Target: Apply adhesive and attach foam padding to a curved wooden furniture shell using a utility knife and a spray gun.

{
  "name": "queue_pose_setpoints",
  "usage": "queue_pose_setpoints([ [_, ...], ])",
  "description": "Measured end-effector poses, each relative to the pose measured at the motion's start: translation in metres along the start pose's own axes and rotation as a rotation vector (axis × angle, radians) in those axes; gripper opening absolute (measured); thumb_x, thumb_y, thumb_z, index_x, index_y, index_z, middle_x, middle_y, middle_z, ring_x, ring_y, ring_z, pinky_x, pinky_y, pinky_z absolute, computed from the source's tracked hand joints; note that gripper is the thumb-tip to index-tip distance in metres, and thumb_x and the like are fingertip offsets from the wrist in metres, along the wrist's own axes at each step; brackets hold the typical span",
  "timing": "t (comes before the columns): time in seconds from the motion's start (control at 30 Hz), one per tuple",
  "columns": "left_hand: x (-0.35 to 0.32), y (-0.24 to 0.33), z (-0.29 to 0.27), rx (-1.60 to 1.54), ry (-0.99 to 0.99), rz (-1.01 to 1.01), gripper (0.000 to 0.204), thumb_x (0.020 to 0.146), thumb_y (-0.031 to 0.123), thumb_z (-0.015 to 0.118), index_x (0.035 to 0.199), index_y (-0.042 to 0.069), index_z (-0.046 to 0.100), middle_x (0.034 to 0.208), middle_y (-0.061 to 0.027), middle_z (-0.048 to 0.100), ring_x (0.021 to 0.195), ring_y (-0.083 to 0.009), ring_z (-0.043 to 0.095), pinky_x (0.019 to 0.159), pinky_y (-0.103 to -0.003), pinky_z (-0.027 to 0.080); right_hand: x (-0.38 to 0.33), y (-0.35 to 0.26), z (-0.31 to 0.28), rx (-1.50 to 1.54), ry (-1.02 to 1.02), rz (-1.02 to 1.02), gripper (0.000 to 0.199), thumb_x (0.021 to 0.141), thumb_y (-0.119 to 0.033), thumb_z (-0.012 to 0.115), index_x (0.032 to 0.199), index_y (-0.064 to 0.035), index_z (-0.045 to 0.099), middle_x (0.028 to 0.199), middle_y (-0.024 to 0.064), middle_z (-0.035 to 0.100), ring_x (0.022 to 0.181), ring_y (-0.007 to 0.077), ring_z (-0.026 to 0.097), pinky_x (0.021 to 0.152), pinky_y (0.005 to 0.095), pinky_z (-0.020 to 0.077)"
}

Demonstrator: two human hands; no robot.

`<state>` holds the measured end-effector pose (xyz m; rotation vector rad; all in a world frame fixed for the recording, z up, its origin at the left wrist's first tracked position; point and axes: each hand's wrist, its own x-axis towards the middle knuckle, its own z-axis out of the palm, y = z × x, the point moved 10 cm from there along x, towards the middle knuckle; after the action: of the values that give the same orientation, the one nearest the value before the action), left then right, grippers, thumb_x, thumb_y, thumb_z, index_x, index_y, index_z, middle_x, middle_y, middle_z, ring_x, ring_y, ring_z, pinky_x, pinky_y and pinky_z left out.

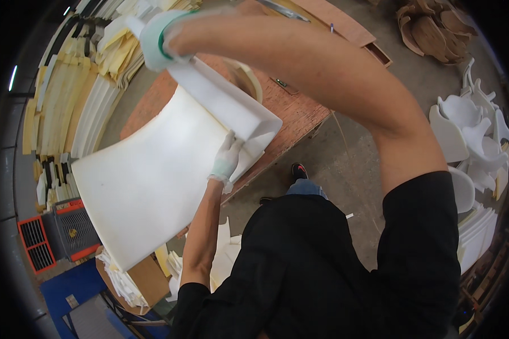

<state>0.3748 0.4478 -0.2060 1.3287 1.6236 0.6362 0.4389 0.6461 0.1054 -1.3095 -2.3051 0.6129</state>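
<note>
A large white curved foam sheet (152, 175) lies across a reddish wooden workbench (300, 113), hanging over its near edge. My left hand (227, 158), in a white glove, grips the sheet's folded right corner. My right hand (155, 39), in a white glove with a green cuff, reaches far across and pinches the folded-over flap (226, 101) at its top end. The flap is bent back over the sheet.
Stacks of cream and white foam pieces (90, 85) stand at the far left. White moulded shells (469, 130) pile up on the right, brown ones (435, 28) beyond them. A red and grey fan unit (62, 231) and a cardboard box of scraps (141, 282) sit at lower left.
</note>
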Motion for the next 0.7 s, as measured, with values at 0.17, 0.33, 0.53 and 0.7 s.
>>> queue_pose_setpoints([
  [0.17, 0.031, 0.037, 0.01, 0.409, -0.096, 0.238, 0.05, 0.099, 0.013, 0.057, 0.144, -0.003, 0.045, 0.144, -0.0202, 0.052, 0.135, -0.0318, 0.048, 0.111, -0.037, 0.04, 0.028, 0.024, 0.015, -0.099, -0.073, 0.056, 0.051, 0.082, -0.048, 0.064, 0.112, -0.0074, 0.072, 0.11, 0.0118, 0.071, 0.103, 0.0275, 0.066, 0.089, 0.0424, 0.0486],
  [0.33, 0.039, 0.027, -0.015, 0.424, 0.154, 0.424, 0.039, 0.1, 0.012, 0.056, 0.137, 0.001, 0.052, 0.134, -0.0174, 0.056, 0.123, -0.0295, 0.051, 0.106, -0.044, 0.042, -0.05, 0.013, -0.04, 0.102, -0.281, -0.043, 0.077, 0.082, -0.05, 0.072, 0.137, -0.0007, 0.051, 0.103, 0.0177, 0.074, 0.09, 0.0295, 0.073, 0.074, 0.0424, 0.0582],
  [0.53, 0.038, 0.067, 0.011, -0.12, 0.06, 0.385, 0.052, 0.105, 0.031, 0.05, 0.145, -0.003, 0.041, 0.137, -0.0149, 0.055, 0.127, -0.025, 0.053, 0.105, -0.041, 0.046, -0.104, 0.175, -0.011, 0.916, 0.337, -0.105, 0.07, 0.103, -0.056, 0.047, 0.143, 0.002, 0.051, 0.14, 0.0206, 0.058, 0.133, 0.0281, 0.053, 0.114, 0.0338, 0.0386],
  [0.7, 0.042, -0.018, 0.038, -0.93, -0.067, -0.021, 0.058, 0.107, 0.039, 0.041, 0.15, -0.001, 0.036, 0.15, -0.0189, 0.045, 0.139, -0.0317, 0.043, 0.116, -0.049, 0.033, -0.113, 0.146, 0.093, 1.378, 0.043, 0.157, 0.082, 0.102, -0.062, 0.043, 0.149, 0.005, 0.04, 0.154, 0.0192, 0.042, 0.144, 0.0243, 0.038, 0.119, 0.0333, 0.0289],
])
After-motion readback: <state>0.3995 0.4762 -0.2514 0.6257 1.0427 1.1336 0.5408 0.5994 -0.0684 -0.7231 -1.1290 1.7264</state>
